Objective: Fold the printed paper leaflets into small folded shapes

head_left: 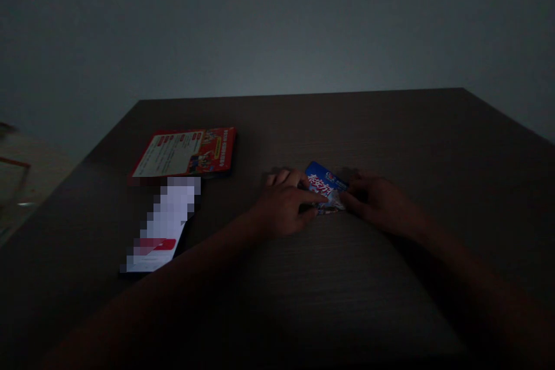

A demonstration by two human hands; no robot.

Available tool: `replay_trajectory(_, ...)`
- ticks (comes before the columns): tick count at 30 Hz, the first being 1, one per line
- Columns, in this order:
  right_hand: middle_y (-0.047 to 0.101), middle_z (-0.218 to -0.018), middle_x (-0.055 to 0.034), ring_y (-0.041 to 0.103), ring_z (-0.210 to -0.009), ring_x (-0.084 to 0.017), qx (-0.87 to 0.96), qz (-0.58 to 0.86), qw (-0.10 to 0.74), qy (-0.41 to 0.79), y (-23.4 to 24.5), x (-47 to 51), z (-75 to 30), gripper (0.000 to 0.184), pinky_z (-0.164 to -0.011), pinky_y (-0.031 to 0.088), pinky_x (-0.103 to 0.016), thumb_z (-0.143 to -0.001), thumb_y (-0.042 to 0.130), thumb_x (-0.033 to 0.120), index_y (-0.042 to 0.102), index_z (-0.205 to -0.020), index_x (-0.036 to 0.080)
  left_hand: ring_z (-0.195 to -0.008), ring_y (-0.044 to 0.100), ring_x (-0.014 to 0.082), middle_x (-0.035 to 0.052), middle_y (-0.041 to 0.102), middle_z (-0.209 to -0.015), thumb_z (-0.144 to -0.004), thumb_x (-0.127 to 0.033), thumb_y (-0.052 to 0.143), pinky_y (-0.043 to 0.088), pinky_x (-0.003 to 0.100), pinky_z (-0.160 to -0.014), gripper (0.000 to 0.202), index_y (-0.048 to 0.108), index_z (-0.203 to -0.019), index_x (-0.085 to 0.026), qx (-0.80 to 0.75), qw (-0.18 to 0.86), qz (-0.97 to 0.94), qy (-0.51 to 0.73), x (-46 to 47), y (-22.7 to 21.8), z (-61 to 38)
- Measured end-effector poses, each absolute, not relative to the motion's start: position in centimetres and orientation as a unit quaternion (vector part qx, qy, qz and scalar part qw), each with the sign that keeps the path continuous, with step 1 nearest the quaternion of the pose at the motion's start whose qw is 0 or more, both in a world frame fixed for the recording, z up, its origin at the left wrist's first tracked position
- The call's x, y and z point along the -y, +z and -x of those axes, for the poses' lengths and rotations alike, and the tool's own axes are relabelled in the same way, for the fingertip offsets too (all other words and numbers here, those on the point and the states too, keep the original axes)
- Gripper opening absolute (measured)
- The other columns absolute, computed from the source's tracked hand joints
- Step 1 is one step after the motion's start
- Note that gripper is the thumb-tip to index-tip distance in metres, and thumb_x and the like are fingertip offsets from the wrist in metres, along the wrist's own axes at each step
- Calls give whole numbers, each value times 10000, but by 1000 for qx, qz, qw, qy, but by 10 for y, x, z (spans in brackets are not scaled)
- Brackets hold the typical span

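Observation:
A small blue printed card (323, 178) with white and red lettering lies on the dark table, a crinkled, shiny clear patch like plastic film at its lower right. My left hand (284, 205) grips its left side, index finger stretched across the lower front and thumb below. At the right edge, my right hand (379, 202) has thumb and fingers pinched together by the shiny patch. The fingers cover parts of the card's sides, and dim light hides the exact grip.
To the left lies a red printed box or booklet (186, 153) with a pale text panel. A phone (165, 225) with a lit, pixelated screen lies nearer, beside my left forearm. Behind the wooden table (368, 127) stands a plain grey wall (303, 23).

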State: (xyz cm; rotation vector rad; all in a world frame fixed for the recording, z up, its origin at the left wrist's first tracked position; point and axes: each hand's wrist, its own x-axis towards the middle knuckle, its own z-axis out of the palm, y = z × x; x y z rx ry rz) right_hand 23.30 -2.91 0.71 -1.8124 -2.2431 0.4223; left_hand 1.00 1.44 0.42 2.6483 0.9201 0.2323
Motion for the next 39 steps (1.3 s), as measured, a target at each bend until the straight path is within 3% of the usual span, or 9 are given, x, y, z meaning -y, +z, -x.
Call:
replay_trajectory(4, 608, -856, -82, 595, -761, -219, 751, 631, 142, 132, 6, 32, -229, 285, -655, 452, -321, -795, 558, 449, 600, -839, 170, -1063, 404, 250, 23, 476, -1163, -843, -421, 537, 297, 417, -872, 341, 588, -1180, -416, -325, 161, -928, 81, -14, 5, -11)
replay_trajectory(10, 607, -997, -121, 580, -941, -301, 763, 620, 164, 78, -1, 36, -219, 518, -807, 461, -418, -728, 611, 538, 520, -1071, 160, -1069, 406, 250, 24, 479, -1165, -842, -422, 540, 295, 421, -867, 333, 595, -1171, -415, -333, 161, -925, 81, -13, 8, -14)
replay_trajectory(25, 618, -1007, -130, 575, -961, -323, 745, 646, 151, 73, -4, 36, -213, 571, -791, 451, -459, -702, 605, 585, 528, -1095, 177, -1065, 404, 248, 29, 483, -1164, -846, -404, 535, 308, 416, -879, 355, 581, -1198, -414, -336, 162, -924, 80, -11, 10, -14)
replay_trajectory(39, 650, -1014, -102, 619, -940, -304, 719, 662, 162, 135, 3, 34, -221, 528, -762, 487, -426, -659, 672, 522, 547, -1061, 202, -1076, 396, 248, 15, 465, -1170, -842, -397, 541, 296, 423, -894, 323, 601, -1158, -424, -337, 163, -924, 85, -11, 7, -14)
